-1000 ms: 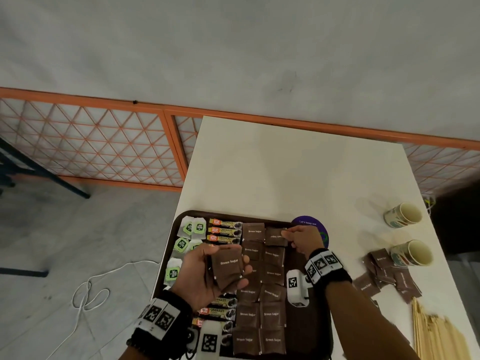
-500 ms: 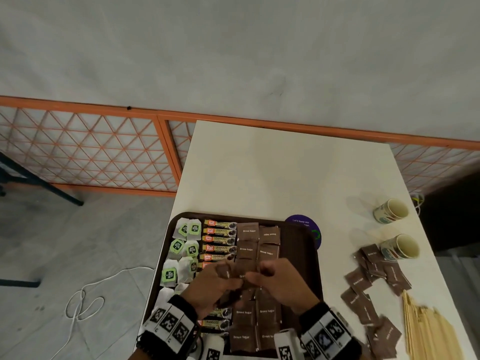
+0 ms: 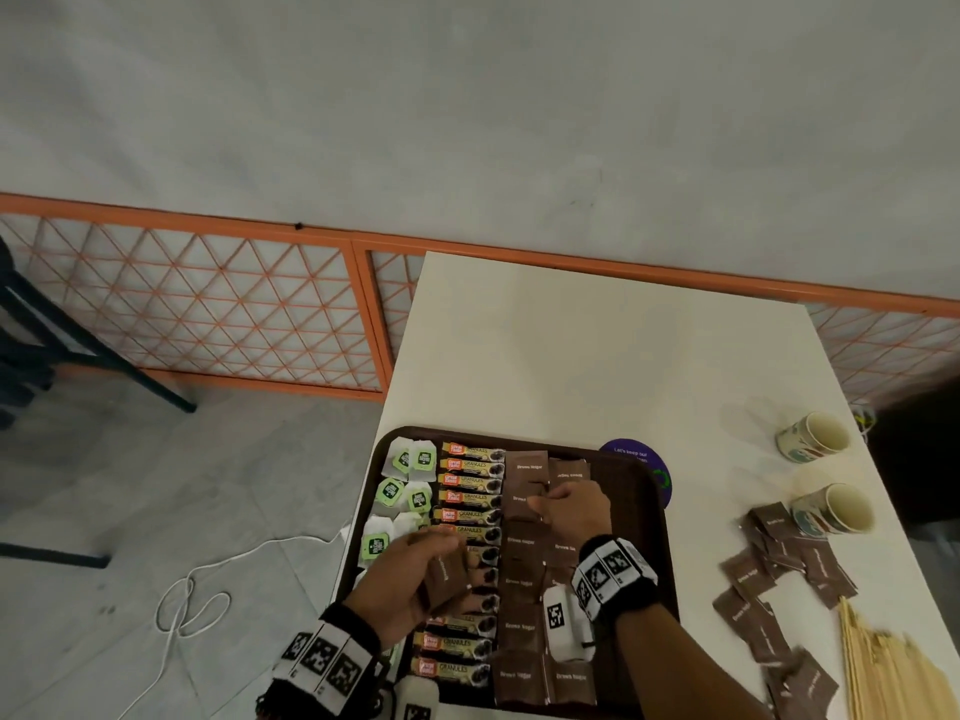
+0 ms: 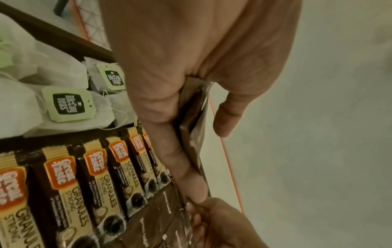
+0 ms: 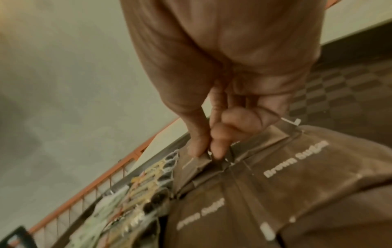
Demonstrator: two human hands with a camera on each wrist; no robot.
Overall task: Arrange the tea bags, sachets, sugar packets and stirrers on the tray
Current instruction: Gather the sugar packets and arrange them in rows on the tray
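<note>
A dark brown tray (image 3: 636,472) holds tea bags (image 3: 402,478) on the left, coffee sachets (image 3: 470,483) beside them and two columns of brown sugar packets (image 3: 519,623). My left hand (image 3: 415,582) hovers over the sachets and grips a small stack of brown sugar packets (image 3: 447,576) (image 4: 194,127). My right hand (image 3: 569,509) reaches to the upper part of the sugar columns and pinches the edge of one brown sugar packet (image 5: 201,163) between thumb and fingertips (image 5: 218,148).
Loose brown sugar packets (image 3: 779,574) lie on the white table (image 3: 597,356) right of the tray, with wooden stirrers (image 3: 883,672) at the near right. Two paper cups (image 3: 813,436) (image 3: 836,509) lie on their sides. A purple round coaster (image 3: 644,457) sits behind the tray.
The hands were together over the tray half a second ago. The right hand has since moved forward with one packet to the upper sugar rows; the left stays back holding the stack.
</note>
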